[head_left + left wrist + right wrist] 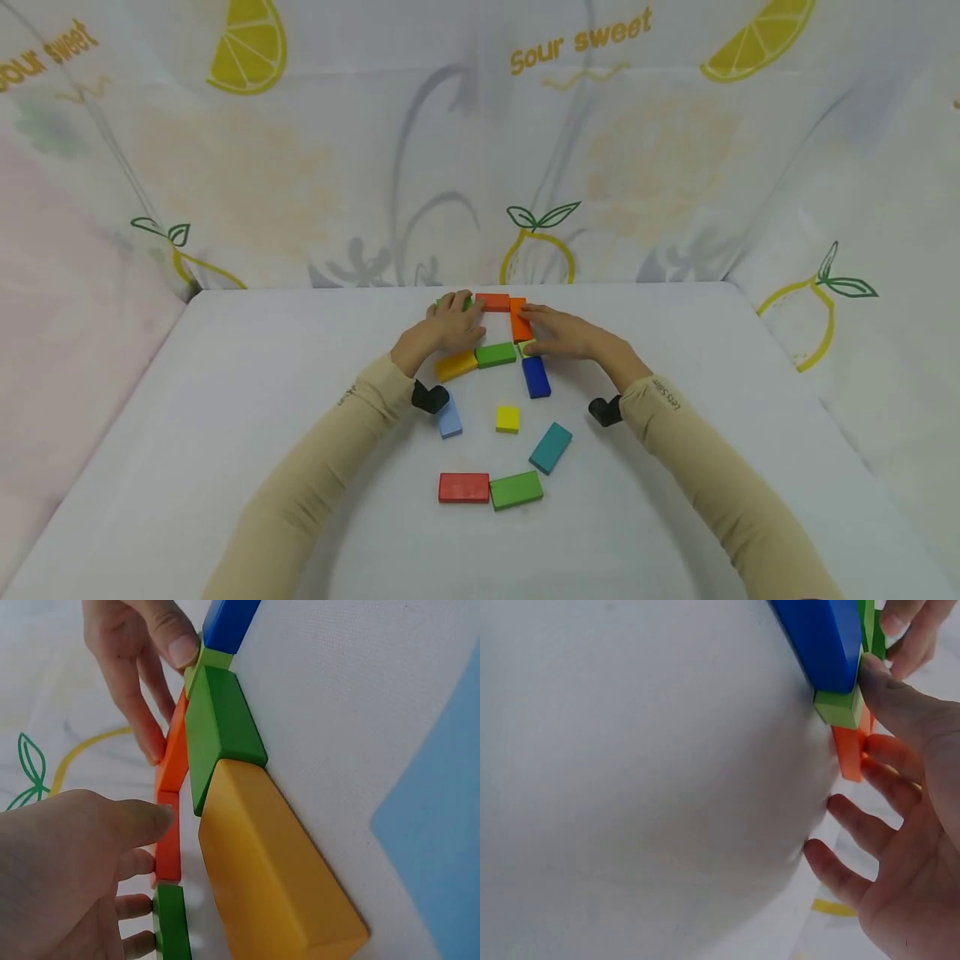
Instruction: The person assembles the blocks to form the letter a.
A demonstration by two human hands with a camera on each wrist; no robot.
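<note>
My left hand (453, 323) reaches over the far blocks with fingers spread, its fingertips right at a green block (172, 922) and its thumb over a red-orange block (492, 302). On the other side, my right hand (566, 333) has its fingers against the orange block (521, 320). Its thumb lies at the small light-green block (840, 709), which sits against the end of a dark blue block (536, 377). Between the hands, a second green block (496, 355) meets a yellow-orange block (456, 365) end to end.
Nearer on the white table (360, 533) lie a light blue block (450, 419), partly hidden by the left wrist's black camera (430, 397), a yellow square (507, 419), a teal block (551, 448), a red block (463, 488) and a green block (517, 491). A lemon-print cloth (337, 167) hangs behind.
</note>
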